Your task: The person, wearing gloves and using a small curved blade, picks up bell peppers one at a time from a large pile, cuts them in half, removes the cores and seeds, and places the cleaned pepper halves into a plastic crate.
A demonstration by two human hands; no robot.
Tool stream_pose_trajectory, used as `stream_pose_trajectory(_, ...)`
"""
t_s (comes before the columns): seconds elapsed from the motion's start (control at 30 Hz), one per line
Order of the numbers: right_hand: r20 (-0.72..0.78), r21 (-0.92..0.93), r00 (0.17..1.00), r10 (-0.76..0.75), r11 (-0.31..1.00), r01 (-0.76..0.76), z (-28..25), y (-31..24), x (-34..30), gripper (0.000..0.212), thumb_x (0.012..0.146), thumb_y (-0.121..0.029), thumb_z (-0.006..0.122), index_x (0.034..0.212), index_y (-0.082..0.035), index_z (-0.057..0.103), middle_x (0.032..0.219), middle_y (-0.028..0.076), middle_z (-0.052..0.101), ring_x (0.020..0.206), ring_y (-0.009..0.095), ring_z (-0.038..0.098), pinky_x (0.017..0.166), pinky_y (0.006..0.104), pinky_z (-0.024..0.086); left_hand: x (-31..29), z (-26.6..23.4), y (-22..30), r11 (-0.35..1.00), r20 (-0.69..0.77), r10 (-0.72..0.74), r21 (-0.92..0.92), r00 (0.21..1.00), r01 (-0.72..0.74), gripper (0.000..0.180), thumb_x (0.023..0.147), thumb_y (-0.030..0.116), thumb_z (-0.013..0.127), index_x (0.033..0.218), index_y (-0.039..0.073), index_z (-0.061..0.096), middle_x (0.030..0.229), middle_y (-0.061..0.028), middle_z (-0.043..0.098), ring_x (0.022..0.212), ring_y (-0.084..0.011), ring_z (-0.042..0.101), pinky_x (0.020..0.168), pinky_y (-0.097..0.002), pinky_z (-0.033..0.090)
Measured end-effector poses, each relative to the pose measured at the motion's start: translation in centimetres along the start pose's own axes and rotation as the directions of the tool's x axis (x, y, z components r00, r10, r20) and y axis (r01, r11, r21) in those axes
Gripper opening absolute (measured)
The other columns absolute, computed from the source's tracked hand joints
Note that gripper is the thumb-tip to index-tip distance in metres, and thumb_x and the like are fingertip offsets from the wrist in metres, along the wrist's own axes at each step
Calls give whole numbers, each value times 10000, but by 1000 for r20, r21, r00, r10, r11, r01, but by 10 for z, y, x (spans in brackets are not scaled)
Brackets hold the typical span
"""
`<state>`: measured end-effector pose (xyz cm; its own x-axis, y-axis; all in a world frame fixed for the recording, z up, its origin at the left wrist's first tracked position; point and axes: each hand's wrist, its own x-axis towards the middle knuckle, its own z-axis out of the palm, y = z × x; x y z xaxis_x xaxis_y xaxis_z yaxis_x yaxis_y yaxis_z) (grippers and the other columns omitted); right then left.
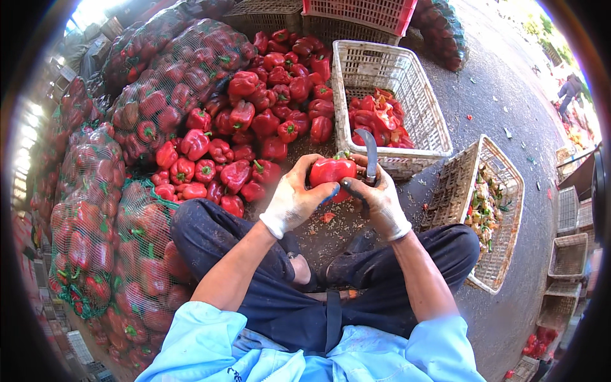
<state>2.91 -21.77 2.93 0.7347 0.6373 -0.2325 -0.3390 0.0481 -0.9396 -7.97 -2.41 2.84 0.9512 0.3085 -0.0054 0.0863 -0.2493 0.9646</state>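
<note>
Between my two gloved hands, a red bell pepper (332, 170) is held up with its green stem at the top. My left hand (294, 196), in a white glove with dark-stained fingertips, is closed around the pepper's left side. My right hand (377, 196), gloved too, grips a curved knife (369, 151) whose blade points up, and its thumb rests against the pepper's right side. The knife's handle is mostly hidden in the fingers. A loose pile of red bell peppers (254, 121) lies beyond my left hand.
Past my right hand stands a white plastic crate (439, 143) with cut red pepper pieces (379, 118). A tilted crate (509, 235) on the right holds pepper cores (485, 207). Full mesh sacks of peppers (149, 274) crowd the left. Scraps dot the ground (474, 108). A person (569, 89) is far right.
</note>
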Motion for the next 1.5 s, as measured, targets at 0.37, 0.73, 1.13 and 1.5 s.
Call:
stream_pose_trajectory(0.37, -57, -445, 933, -356, 845, 296, 1, 13, 4, 473, 1013, -121, 744, 1457, -28, 613, 1114, 26, 738, 899, 81, 648, 797, 262, 550, -1, 16, -10, 916, -276, -15, -389, 961, -97, 483, 923, 129, 809, 1345, 32, 596, 1134, -60, 697, 1040, -136, 679, 919, -308, 569)
stream_pose_trajectory(0.73, -20, -665, 909, -417, 684, 300, 26, 31, -10, 527, 1002, -20, 607, 1525, -14, 542, 1164, 283, 739, 965, 391, 764, 882, 449, 587, -8, 18, 1, 990, -432, 144, 69, 890, -127, 455, 899, 99, 835, 1297, 40, 622, 1110, -107, 720, 1020, -192, 712, 942, -348, 573)
stream_pose_trajectory(1.13, -6, -809, 956, -295, 564, 168, 6, 100, -16, 389, 999, -80, 681, 1387, -46, 665, 882, 201, 731, 783, 308, 738, 734, 404, 571, 17, -2, -30, 911, -577, -54, -362, 815, -196, 302, 990, 83, 770, 1255, 13, 643, 1152, -35, 681, 1039, -91, 637, 931, -262, 543)
stream_pose_trajectory(1.5, 59, -210, 996, -71, 974, 82, 15, 20, 15, 576, 1022, -345, 784, 1421, 45, 640, 1161, 142, 761, 1078, 200, 714, 968, 350, 560, -5, 22, -23, 976, -467, 24, -182, 884, -122, 308, 988, 176, 761, 1239, 34, 654, 1007, -94, 750, 934, -144, 703, 842, -340, 579)
